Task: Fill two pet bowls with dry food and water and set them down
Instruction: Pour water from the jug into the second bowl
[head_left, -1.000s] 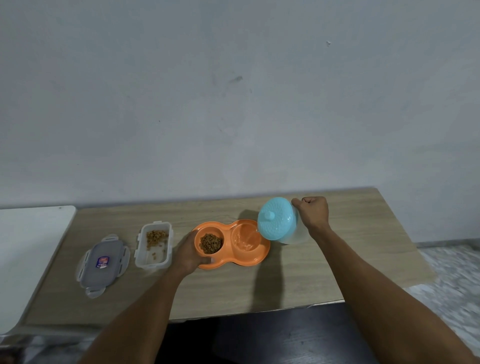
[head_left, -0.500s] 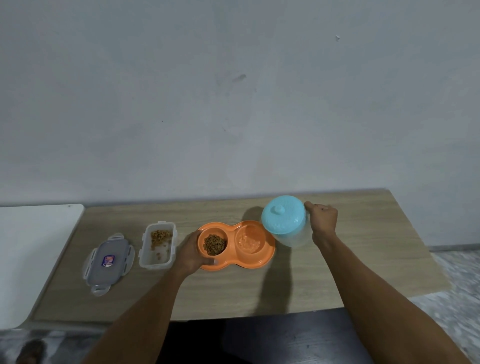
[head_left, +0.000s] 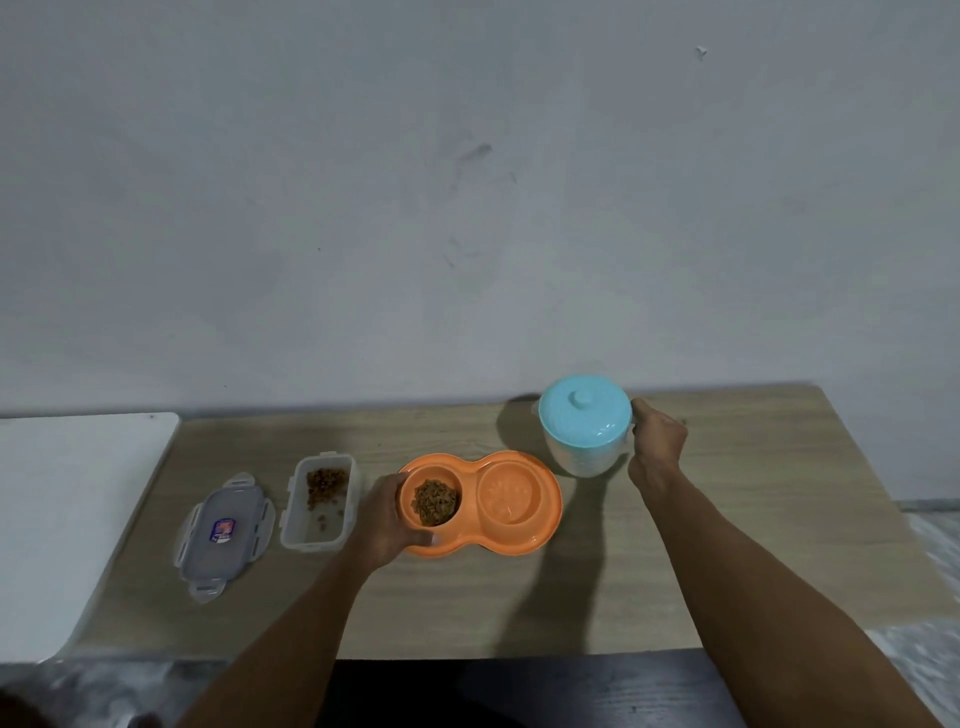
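Pinching the stiff orange plastic twin bowl (head_left: 550, 517) at its kibble-side rim, the left hand (head_left: 382, 519) steadies a probably light, slosh-prone load, while the right hand (head_left: 657, 441) wraps the handle of the turquoise-lidded plastic jug (head_left: 584, 421) just beyond.

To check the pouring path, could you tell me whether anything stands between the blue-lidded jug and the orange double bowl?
Nothing visible does. The jug stands behind the right end of the orange double bowl. The right hand holds the jug's right side, and the left hand grips the bowl's left end.
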